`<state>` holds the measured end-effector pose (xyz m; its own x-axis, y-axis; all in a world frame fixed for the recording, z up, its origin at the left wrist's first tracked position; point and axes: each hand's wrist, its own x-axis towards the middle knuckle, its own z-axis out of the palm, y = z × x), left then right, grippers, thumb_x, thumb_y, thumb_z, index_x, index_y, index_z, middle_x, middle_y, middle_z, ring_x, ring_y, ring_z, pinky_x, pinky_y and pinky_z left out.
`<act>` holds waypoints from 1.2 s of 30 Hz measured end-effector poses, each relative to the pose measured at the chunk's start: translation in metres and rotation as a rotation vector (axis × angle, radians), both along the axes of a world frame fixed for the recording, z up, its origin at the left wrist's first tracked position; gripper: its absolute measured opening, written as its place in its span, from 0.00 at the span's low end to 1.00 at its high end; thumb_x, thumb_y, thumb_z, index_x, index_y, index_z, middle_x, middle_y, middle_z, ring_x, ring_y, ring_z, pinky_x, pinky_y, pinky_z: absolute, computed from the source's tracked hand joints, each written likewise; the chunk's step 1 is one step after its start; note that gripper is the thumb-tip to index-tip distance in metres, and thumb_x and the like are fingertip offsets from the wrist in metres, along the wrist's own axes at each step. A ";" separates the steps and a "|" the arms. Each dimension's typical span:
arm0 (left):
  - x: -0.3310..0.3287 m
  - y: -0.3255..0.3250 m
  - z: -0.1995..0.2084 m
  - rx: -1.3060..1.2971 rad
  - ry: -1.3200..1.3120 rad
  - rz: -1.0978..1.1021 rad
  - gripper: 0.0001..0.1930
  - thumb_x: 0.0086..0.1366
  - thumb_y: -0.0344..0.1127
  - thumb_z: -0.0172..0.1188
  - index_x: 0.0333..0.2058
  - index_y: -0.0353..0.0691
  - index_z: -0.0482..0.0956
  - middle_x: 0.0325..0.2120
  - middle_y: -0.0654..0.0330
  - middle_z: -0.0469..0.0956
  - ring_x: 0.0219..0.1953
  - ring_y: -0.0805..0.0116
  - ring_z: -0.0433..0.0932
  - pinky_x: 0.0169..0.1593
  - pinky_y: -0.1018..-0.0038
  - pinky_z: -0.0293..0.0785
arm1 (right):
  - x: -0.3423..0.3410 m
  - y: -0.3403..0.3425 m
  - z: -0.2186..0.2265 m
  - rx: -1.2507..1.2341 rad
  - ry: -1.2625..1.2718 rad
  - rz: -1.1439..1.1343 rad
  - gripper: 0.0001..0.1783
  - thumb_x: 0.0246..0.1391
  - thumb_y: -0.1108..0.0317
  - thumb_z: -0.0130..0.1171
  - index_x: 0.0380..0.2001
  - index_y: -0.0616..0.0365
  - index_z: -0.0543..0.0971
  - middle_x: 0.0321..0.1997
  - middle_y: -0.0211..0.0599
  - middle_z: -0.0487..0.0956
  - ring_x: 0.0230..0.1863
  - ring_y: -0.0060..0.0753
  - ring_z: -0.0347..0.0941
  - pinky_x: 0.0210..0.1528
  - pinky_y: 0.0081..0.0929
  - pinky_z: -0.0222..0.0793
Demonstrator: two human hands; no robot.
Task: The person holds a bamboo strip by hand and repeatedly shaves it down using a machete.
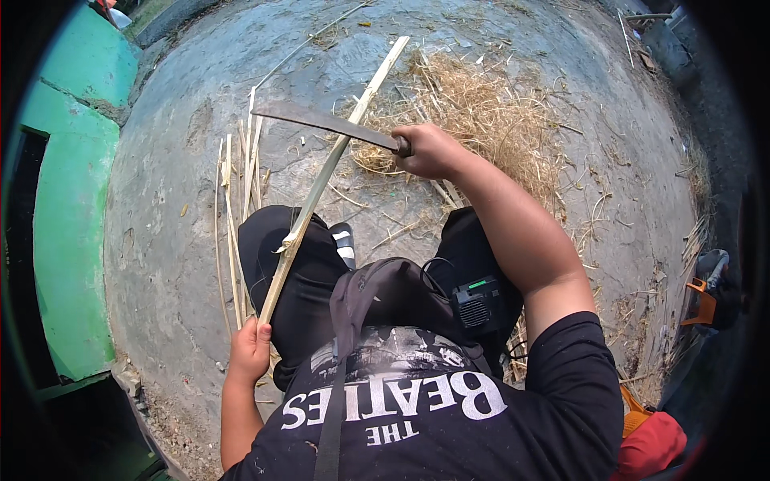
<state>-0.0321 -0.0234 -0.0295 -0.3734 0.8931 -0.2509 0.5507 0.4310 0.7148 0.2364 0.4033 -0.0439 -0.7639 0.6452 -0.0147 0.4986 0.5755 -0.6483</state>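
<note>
The left hand (250, 353) grips the lower end of a pale split strip (316, 195), which slants upward across the person's left knee (267, 234). The right hand (429, 152) closes around the handle of a long knife (313, 119), whose blade crosses the strip's upper part. Further strips (228, 180) lie at left; curled shavings (489, 120) heap on the concrete ground (172, 264).
</note>
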 end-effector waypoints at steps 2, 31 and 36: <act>-0.001 -0.003 -0.003 0.003 0.046 -0.006 0.25 0.75 0.50 0.54 0.26 0.36 0.66 0.14 0.56 0.65 0.19 0.69 0.64 0.24 0.66 0.61 | -0.011 -0.020 0.005 0.169 -0.092 0.181 0.11 0.48 0.67 0.63 0.36 0.56 0.80 0.31 0.50 0.83 0.38 0.57 0.81 0.41 0.48 0.75; -0.012 0.008 0.016 -0.042 0.013 -0.020 0.23 0.74 0.48 0.57 0.25 0.36 0.67 0.13 0.63 0.65 0.20 0.76 0.61 0.23 0.70 0.59 | 0.009 -0.010 0.005 0.237 -0.140 0.166 0.07 0.53 0.65 0.58 0.32 0.54 0.81 0.28 0.49 0.82 0.35 0.57 0.80 0.40 0.49 0.76; -0.012 0.009 0.010 -0.001 0.047 -0.015 0.24 0.74 0.47 0.57 0.24 0.36 0.66 0.13 0.60 0.63 0.19 0.74 0.60 0.23 0.68 0.58 | 0.039 0.037 -0.020 -0.257 0.091 -0.380 0.10 0.53 0.63 0.64 0.33 0.58 0.81 0.25 0.46 0.80 0.32 0.40 0.81 0.38 0.37 0.75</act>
<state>-0.0439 -0.0139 -0.0199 -0.3716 0.8984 -0.2342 0.5897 0.4233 0.6878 0.2752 0.4408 -0.0641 -0.4795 0.8638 -0.1547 0.5778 0.1781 -0.7965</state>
